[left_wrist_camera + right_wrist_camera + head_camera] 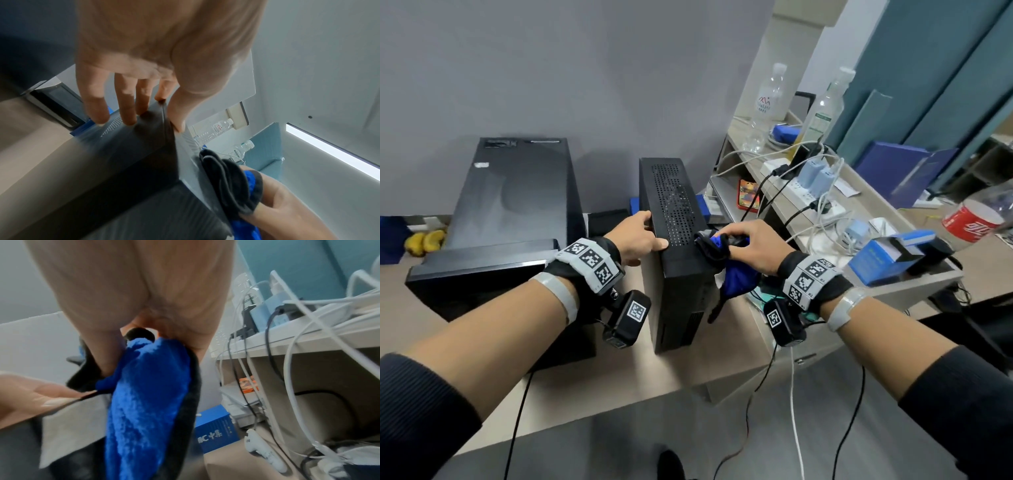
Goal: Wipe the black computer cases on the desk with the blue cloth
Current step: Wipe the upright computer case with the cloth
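On the desk: two black computer cases stand side by side on a beige desk (619, 380) against a grey wall.
Slim case (674, 246): upright, middle of the desk, its top panel perforated with vent holes.
Large case (513, 212): to the left of the slim one, apart from it, untouched by either hand.
Left hand (637, 236): steadies the slim case at its near top edge, thumb on the top panel, fingers (123, 104) fairly straight and laid down the left side.
Right hand (748, 245): fingers curled round the bunched blue cloth (736, 277), pressing it against the top right edge of the slim case.
Blue cloth, close up: bright blue fleece with a dark edge; a loose end hangs down the case's right side.
Far right: a raised shelf (866, 192) with power strips, tangled cables and two clear plastic bottles (768, 102).
Near right: a blue box (880, 257) beside a red-labelled bottle lying on its side.
Far left: something yellow (424, 241) behind the large case, too unclear to name.
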### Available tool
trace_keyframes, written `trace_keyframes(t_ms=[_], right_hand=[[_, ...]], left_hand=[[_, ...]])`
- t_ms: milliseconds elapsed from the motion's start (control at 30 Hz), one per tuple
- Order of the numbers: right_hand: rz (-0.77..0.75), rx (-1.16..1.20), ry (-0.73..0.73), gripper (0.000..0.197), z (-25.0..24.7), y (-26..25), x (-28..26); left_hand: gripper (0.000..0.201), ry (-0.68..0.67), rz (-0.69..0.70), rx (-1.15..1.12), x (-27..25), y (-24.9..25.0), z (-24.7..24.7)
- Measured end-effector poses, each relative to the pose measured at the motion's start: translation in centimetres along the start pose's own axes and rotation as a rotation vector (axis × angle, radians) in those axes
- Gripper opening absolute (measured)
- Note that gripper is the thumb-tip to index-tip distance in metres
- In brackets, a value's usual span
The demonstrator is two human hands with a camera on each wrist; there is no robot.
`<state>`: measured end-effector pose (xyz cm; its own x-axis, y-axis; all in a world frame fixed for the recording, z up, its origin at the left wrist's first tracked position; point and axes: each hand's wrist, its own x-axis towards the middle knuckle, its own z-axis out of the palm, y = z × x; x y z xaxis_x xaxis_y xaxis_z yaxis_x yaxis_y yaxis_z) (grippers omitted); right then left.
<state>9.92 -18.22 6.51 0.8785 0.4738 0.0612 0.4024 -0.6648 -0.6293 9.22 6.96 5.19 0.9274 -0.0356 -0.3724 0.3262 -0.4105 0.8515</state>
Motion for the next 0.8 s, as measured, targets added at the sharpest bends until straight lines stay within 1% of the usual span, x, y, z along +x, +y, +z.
trace_keyframes(t_ms=[67, 133, 200, 267, 333, 433, 533, 600, 667, 733, 800], right_hand=[[-0.071, -0.042, -0.054, 0.021, -0.1, 0.1, 0.1], [-0.14, -0.114, -0.144, 0.027, -0.5, 0.5, 0.4], [-0.145, -0.104, -0.204, 0.027, -1.1, 0.8, 1.5], [-0.156, -0.117, -0.187, 0.026, -1.4, 0.9, 3.8], [-0.187, -0.203, -0.175, 0.026, -1.2, 0.5, 6.6], [-0.208, -0.294, -0.222, 0.025, -1.3, 0.3, 10.5], [-0.182, -0.31, -0.219, 0.024, -1.8, 0.9, 14.4], [-0.139, -0.328, -0.193, 0.023, -1.9, 1.2, 17.8], [-0.135, -0.379, -0.184, 0.024, -1.9, 0.9, 20.4], [-0.226, -0.481, -0.272, 0.026, -1.3, -0.3, 22.3], [-0.326, -0.547, -0.416, 0.027, -0.4, -1.5, 23.0]], left_hand=[[0.052, 0.02, -0.019, -0.009, 0.4, 0.0, 0.2], [0.053, 0.048, -0.03, -0.012, 0.9, 0.1, 0.2], [0.058, 0.043, -0.052, -0.019, 1.3, 0.2, 0.1], [0.059, 0.047, -0.081, -0.042, 1.6, 0.2, 0.0], [0.056, 0.109, -0.119, -0.106, 2.1, 0.2, -0.3], [0.057, 0.185, -0.142, -0.18, 3.0, 0.8, -0.4], [0.064, 0.167, -0.147, -0.216, 3.8, 1.1, -0.3], [0.055, 0.138, -0.139, -0.217, 4.0, 1.1, -0.4], [0.046, 0.119, -0.123, -0.21, 4.1, 0.8, -0.4], [0.043, 0.14, -0.111, -0.213, 4.4, 0.3, -0.6], [0.047, 0.148, -0.115, -0.233, 4.4, 0.2, -0.6]])
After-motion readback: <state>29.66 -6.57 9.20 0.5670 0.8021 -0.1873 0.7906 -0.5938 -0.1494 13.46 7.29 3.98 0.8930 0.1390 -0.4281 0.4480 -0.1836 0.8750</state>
